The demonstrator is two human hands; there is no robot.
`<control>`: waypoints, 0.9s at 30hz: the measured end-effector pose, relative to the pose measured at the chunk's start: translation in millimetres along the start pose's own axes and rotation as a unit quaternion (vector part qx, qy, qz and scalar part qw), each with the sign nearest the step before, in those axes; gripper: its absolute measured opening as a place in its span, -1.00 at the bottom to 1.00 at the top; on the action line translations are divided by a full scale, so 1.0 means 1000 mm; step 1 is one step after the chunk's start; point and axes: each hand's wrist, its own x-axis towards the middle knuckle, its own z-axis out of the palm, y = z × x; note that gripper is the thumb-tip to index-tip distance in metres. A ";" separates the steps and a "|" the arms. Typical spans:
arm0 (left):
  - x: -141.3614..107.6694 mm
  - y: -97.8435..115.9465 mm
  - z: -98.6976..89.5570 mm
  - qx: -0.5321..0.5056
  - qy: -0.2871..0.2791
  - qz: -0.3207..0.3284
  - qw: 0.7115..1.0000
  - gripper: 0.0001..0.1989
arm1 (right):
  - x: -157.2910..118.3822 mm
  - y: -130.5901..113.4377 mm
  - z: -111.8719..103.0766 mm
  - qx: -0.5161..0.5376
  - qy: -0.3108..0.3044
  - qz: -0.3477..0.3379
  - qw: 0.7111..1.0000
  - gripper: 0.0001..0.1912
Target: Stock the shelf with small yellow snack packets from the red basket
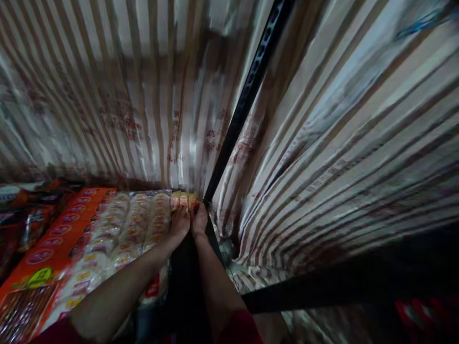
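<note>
In the dim head view, both hands reach to the back right corner of a dark shelf (pixel 184 272). A short row of small yellow and orange packages (pixel 183 198) stands there against the back. My left hand (pixel 180 221) is closed on the front of this row, its fingers bent against the packages. My right hand (pixel 199 220) closes on the row's right end, close to the black post. The hands nearly touch each other, and some fingertips are hidden. Left of them lie rows of round, pale items in clear wrapping (pixel 124 229).
Orange-red packs (pixel 68 222) lie further left, beside dark shiny bags (pixel 36 215). A slanted black perforated post (pixel 236 119) rises at the shelf corner. Striped plastic sheeting (pixel 143 95) hangs behind and to the right. A dark bar (pixel 322 286) crosses the lower right.
</note>
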 end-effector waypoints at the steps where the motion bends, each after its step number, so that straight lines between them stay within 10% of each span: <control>1: 0.001 0.000 0.001 0.006 0.004 0.002 1.000 -0.52 | -0.001 0.000 0.001 -0.008 0.006 0.003 1.000 -0.69; 27: -0.018 0.010 0.002 -0.025 0.017 0.012 0.999 -0.59 | -0.013 0.000 -0.011 -0.029 0.043 0.012 0.999 -0.66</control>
